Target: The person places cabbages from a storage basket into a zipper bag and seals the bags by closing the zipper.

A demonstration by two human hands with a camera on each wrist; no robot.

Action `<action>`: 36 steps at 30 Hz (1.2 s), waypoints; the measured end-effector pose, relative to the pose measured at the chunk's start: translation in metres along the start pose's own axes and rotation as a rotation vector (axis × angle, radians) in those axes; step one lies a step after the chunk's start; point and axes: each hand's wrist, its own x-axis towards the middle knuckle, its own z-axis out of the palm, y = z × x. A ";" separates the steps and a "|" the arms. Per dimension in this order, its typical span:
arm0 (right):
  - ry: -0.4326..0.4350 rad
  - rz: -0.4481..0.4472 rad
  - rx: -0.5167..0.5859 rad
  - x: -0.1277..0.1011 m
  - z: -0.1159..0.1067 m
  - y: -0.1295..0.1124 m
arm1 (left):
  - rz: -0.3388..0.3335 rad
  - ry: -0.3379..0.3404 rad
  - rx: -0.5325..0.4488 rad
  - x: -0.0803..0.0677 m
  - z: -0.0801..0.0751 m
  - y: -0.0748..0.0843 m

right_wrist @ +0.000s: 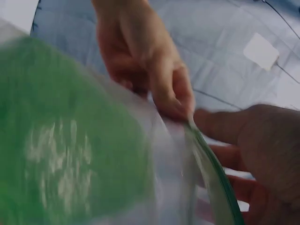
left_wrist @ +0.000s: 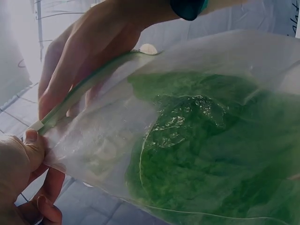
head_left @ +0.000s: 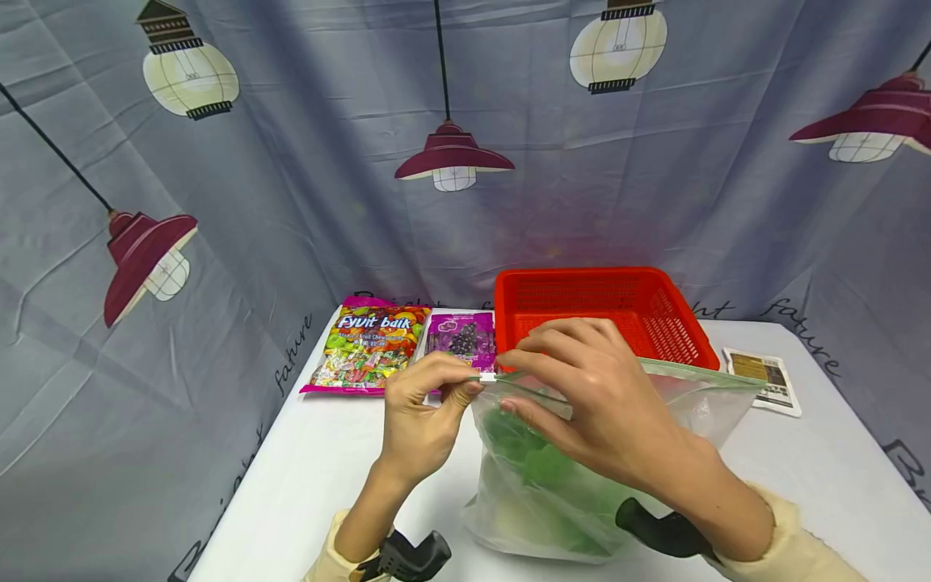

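The clear zip bag (head_left: 582, 485), with a green packet (head_left: 553, 477) inside, stands on the white table (head_left: 305, 477) with its green zip strip (head_left: 655, 368) uppermost. The left hand (head_left: 422, 420) pinches the strip's left end between thumb and curled forefinger, at the white end tab (head_left: 488, 377). The right hand (head_left: 604, 404) is just beside it, fingers curled over the strip, thumb behind and forefinger in front, pinching it next to the left fingertips.

To seal it well, I judge the left pinch should hold that end firm while the right thumb and forefinger press the 2 lips squarely together and run away from the left fingers, keeping the strip taut.

Beyond the fingers sit a red basket (head_left: 604, 307), a purple sweet pack (head_left: 461, 339) and a colourful fruit-chew bag (head_left: 371, 343); a small sachet (head_left: 764, 380) lies past the strip's far end.
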 end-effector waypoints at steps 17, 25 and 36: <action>0.173 0.008 0.258 -0.001 0.027 0.005 | -0.006 -0.048 -0.055 -0.002 0.003 0.002; 0.157 0.002 0.258 -0.003 0.025 0.007 | 0.014 -0.035 -0.041 -0.003 0.003 0.001; 0.135 0.013 0.245 -0.006 0.022 0.012 | 0.013 -0.029 -0.022 -0.004 0.002 -0.001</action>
